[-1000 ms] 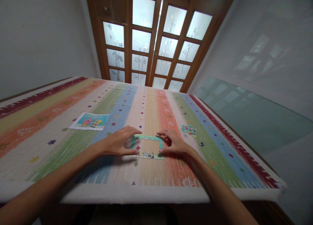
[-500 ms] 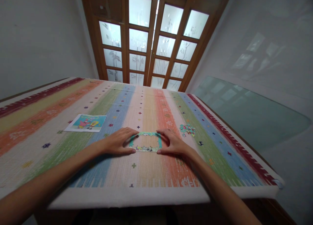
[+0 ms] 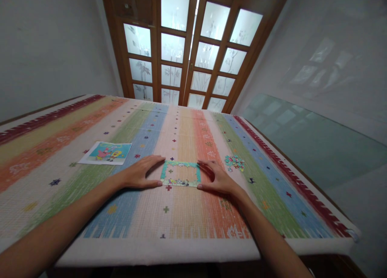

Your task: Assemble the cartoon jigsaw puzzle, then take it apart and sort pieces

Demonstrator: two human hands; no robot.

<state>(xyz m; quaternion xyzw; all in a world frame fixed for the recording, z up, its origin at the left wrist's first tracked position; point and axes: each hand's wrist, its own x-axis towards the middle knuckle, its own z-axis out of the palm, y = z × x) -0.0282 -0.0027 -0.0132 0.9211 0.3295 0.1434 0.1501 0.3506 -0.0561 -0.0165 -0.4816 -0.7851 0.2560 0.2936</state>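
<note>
- Cloth-covered table: fills the lower half of the frame, its striped tablecloth fanning toward the viewer.
- Wooden doors with frosted panes: upper middle, beyond the table.
- Left hand: centre of the frame, fingers curved and parted wide, forefinger at the border's upper left corner, thumb at its lower left. Half a second ago these tips reached further in over it.
- Right hand: mirrors it at the right-hand corners, fingers equally parted; how firmly either presses cannot be told.
- Printed cartoon sheet: left of centre, beyond the left hand and apart from it.
- Jigsaw border: flat in mid-frame between the hands, a hollow rectangle with its long axis running left to right, multicoloured strip nearest the viewer. A red cross on the cloth, inside the opening a second ago, now shows just below its lower edge.
- Loose jigsaw pieces: heaped right of centre, beyond the right hand.
</note>
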